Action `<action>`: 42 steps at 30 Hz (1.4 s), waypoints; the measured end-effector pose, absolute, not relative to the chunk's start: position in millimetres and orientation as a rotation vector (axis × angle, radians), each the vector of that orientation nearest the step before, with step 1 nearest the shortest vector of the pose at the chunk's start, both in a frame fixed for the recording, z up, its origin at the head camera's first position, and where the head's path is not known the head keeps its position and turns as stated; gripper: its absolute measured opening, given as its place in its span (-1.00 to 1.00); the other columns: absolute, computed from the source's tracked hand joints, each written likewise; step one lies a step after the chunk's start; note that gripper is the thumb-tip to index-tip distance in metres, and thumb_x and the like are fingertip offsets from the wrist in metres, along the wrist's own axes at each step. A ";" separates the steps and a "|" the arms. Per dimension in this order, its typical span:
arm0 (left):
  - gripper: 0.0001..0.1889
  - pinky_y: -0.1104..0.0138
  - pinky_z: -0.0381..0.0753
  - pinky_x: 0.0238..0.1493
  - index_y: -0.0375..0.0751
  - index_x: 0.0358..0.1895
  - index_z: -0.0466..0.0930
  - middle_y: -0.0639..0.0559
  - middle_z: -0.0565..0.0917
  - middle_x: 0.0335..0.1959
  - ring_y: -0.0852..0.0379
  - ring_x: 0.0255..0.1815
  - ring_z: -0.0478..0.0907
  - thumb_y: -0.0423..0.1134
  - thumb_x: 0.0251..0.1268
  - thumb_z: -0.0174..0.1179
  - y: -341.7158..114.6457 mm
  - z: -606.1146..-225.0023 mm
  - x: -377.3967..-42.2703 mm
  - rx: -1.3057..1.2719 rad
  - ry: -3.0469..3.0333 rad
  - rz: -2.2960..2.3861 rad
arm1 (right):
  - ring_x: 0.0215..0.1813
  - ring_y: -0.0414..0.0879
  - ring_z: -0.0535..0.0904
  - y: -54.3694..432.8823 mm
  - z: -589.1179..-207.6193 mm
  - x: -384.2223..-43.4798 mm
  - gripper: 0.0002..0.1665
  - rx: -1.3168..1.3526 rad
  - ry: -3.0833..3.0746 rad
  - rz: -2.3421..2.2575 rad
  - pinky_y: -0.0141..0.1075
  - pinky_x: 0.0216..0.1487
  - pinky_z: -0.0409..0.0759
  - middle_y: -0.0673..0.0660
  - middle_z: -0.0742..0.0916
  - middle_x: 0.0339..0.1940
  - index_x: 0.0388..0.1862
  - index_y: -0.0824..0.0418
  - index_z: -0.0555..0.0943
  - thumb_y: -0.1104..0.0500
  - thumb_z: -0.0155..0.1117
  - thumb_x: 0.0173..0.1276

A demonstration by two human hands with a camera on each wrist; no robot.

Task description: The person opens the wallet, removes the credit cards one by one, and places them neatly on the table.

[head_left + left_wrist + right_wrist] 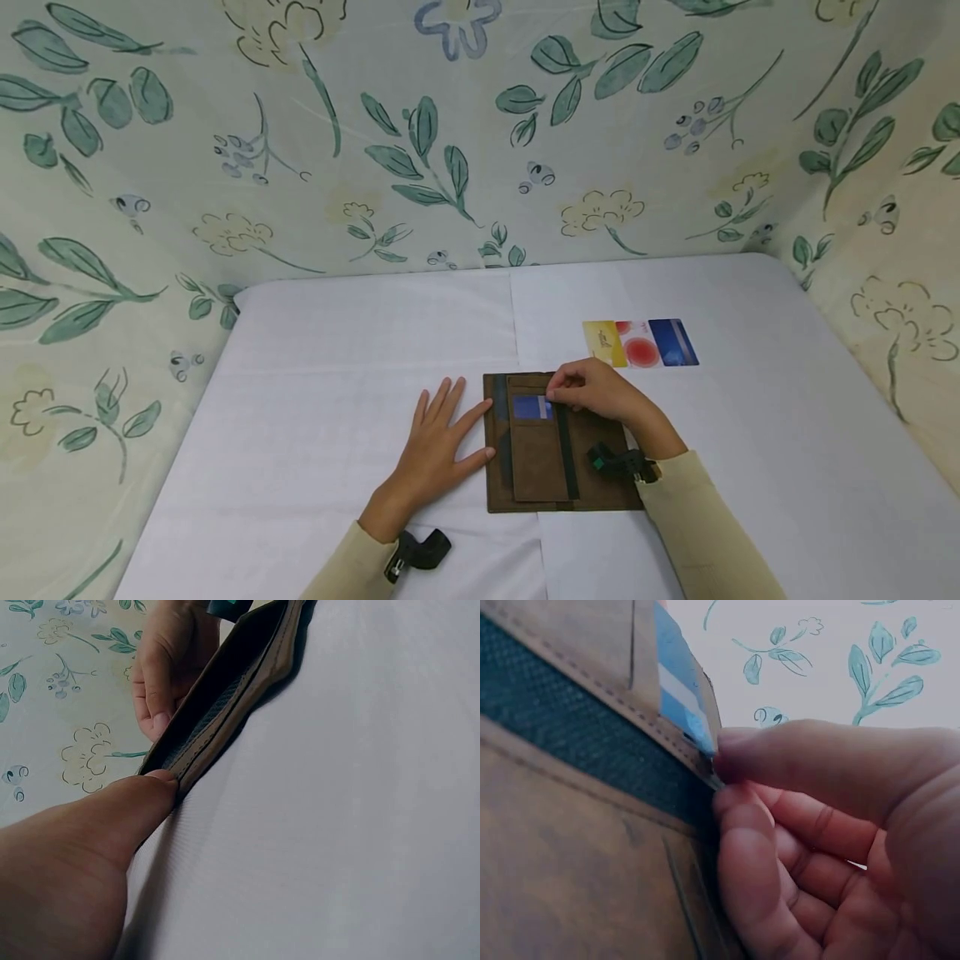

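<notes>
A brown wallet (536, 462) lies opened out on the white cloth, its inner flap edged with dark bands. A blue card with a pale stripe (529, 407) sits partly in a slot near the flap's top. Thumb and forefinger of my right hand (603, 392) pinch the card's edge; in the right wrist view the blue card (679, 682) sticks out at the fingertips. My left hand (435, 450) is spread flat at the wallet's left side, forefinger and thumb touching its edge. The left wrist view shows the thumb against the wallet's edge (225, 727).
Behind the wallet, to the right, three cards lie in a row: a yellow one (600, 343), a white one with red circles (639, 343) and a dark blue one (673, 342). Leaf-patterned fabric (450, 150) stands around the white-covered table (337, 358).
</notes>
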State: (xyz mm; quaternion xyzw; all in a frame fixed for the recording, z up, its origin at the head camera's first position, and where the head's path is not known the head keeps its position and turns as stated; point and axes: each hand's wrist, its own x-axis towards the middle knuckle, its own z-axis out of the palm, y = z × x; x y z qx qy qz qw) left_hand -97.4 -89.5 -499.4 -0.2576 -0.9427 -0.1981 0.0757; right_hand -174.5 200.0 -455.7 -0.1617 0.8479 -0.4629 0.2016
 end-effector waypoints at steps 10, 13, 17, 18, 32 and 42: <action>-0.33 -0.17 -0.18 0.43 0.17 0.43 0.31 -0.18 0.07 0.53 -0.17 0.55 -0.10 0.28 0.27 0.09 -89.5 -499.3 -97.1 -0.771 -2.824 -0.574 | -0.43 -0.09 0.52 194.8 -453.5 -172.5 -0.86 -0.425 2.411 -1.231 -0.23 -0.37 0.61 0.04 0.69 -0.45 -0.32 0.23 0.68 0.15 0.34 0.30; -0.33 -0.17 -0.18 0.43 0.17 0.43 0.31 -0.18 0.07 0.53 -0.17 0.55 -0.10 0.27 0.27 0.10 -89.8 -499.5 -96.9 -0.770 -2.824 -0.578 | -0.42 -0.10 0.52 192.6 -452.4 -171.5 -0.84 -0.413 2.434 -1.206 -0.24 -0.37 0.61 0.03 0.69 -0.46 -0.32 0.22 0.69 0.12 0.34 0.30; -0.32 -0.17 -0.18 0.43 0.17 0.43 0.31 -0.18 0.06 0.53 -0.17 0.55 -0.11 0.27 0.26 0.11 -89.8 -500.1 -96.8 -0.767 -2.828 -0.575 | -0.42 -0.11 0.52 190.1 -450.5 -170.7 -0.81 -0.392 2.458 -1.174 -0.27 -0.37 0.61 0.02 0.68 -0.46 -0.33 0.21 0.70 0.09 0.34 0.30; -0.32 -0.17 -0.19 0.43 0.17 0.43 0.31 -0.18 0.06 0.53 -0.17 0.55 -0.12 0.27 0.26 0.11 -89.9 -500.4 -97.0 -0.765 -2.829 -0.571 | -0.42 -0.11 0.52 189.6 -450.1 -170.7 -0.81 -0.391 2.462 -1.168 -0.26 -0.37 0.61 0.02 0.68 -0.46 -0.33 0.21 0.71 0.09 0.34 0.30; -0.32 -0.21 -0.12 0.40 0.14 0.41 0.35 -0.22 0.10 0.51 -0.21 0.53 -0.06 0.25 0.24 0.15 -89.4 -501.8 -96.9 -0.777 -2.789 -0.566 | -0.50 -0.13 0.48 190.8 -457.2 -172.7 -0.87 -0.442 2.485 -1.228 -0.30 -0.46 0.51 0.00 0.67 -0.55 -0.43 0.18 0.69 0.14 0.40 0.23; -0.32 -0.17 -0.18 0.43 0.20 0.43 0.30 -0.16 0.05 0.54 -0.16 0.55 -0.13 0.30 0.27 0.06 -88.5 -501.6 -96.6 -0.757 -2.845 -0.540 | -0.43 -0.12 0.45 186.9 -453.8 -169.2 -0.89 -0.490 2.576 -1.142 -0.27 -0.36 0.42 -0.02 0.62 -0.54 -0.42 0.18 0.66 0.20 0.31 0.30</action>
